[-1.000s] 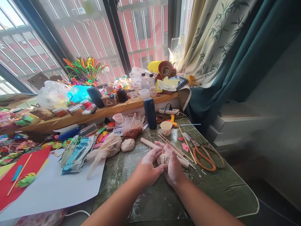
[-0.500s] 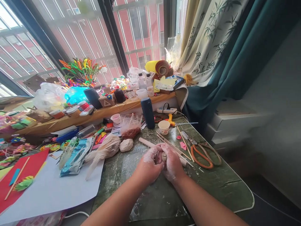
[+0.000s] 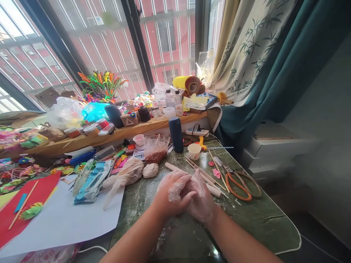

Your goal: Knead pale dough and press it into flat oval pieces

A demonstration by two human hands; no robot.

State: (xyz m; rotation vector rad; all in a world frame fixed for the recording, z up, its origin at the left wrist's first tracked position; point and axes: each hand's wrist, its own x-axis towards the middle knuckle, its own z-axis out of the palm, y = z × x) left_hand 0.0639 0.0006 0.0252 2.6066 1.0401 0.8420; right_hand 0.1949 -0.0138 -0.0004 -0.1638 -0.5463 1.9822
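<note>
My left hand [image 3: 170, 193] lies over my right hand [image 3: 202, 202], palm against palm, above the dark green table [image 3: 263, 219]. White powder or clay residue coats both. The small lump of pale clay seen between them a moment ago is now covered by the fingers. Just behind the hands a pale wooden rolling pin [image 3: 213, 190] rests on the table, with thin wooden sticks [image 3: 212, 178] beside it. A larger lump of whitish clay [image 3: 150, 170] sits to the left, touching or close to a twisted plastic bag [image 3: 128, 172].
Orange-handled scissors [image 3: 238, 188] lie at the right, near a paper cup [image 3: 194, 151] and a yellow glue gun [image 3: 202, 143]. A dark blue cylinder [image 3: 176, 135] stands behind. White paper [image 3: 90, 226] and a blue packet [image 3: 91, 184] cover the left side. A crowded ledge [image 3: 153, 126] runs along the window.
My hands have gone from cupping the clay lump to lying flatter, left over right, hiding it. The whole view has shifted slightly.
</note>
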